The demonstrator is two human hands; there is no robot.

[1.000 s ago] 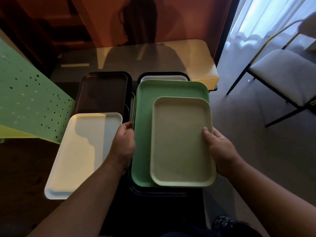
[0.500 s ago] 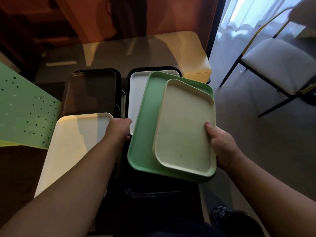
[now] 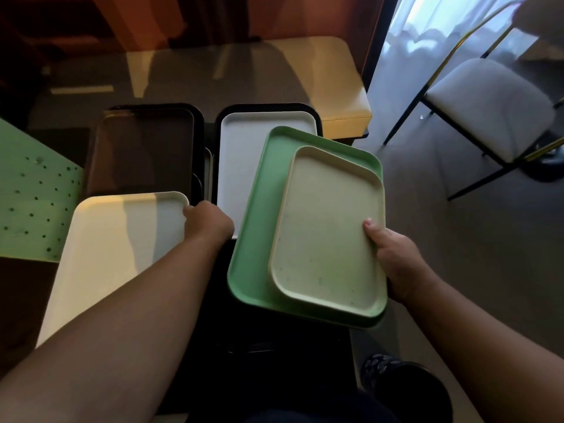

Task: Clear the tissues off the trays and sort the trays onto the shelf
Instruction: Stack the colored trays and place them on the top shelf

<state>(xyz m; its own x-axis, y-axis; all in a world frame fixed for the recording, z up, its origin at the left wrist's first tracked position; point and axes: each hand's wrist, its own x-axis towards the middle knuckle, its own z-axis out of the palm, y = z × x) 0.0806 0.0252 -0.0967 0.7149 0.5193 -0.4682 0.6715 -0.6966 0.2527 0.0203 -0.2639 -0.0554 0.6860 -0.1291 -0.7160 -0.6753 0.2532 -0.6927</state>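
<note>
Right hand point(image 3: 396, 264) clamped on near right edge of cream tray point(image 3: 328, 236), nested in green tray point(image 3: 259, 215), both lifted and tilted. Left hand point(image 3: 207, 222) gripped far right corner of white tray point(image 3: 122, 248). Farther: brown tray point(image 3: 140, 154), grey-white tray point(image 3: 244, 148).

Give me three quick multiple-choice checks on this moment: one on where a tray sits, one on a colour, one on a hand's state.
1. Where is the cream tray?
A. Nested on the green tray
B. On the chair
C. Under the white tray

2. What colour is the tray below the cream one?
A. Black
B. Green
C. Orange

3. What is the right hand doing?
A. Hanging free
B. Resting on the floor
C. Gripping the tray stack's right edge

Answers: 1 A, its rim lies inside the green tray's. 2 B, green shows along the cream tray's left and top. 3 C, the thumb presses onto the cream tray's rim.
</note>
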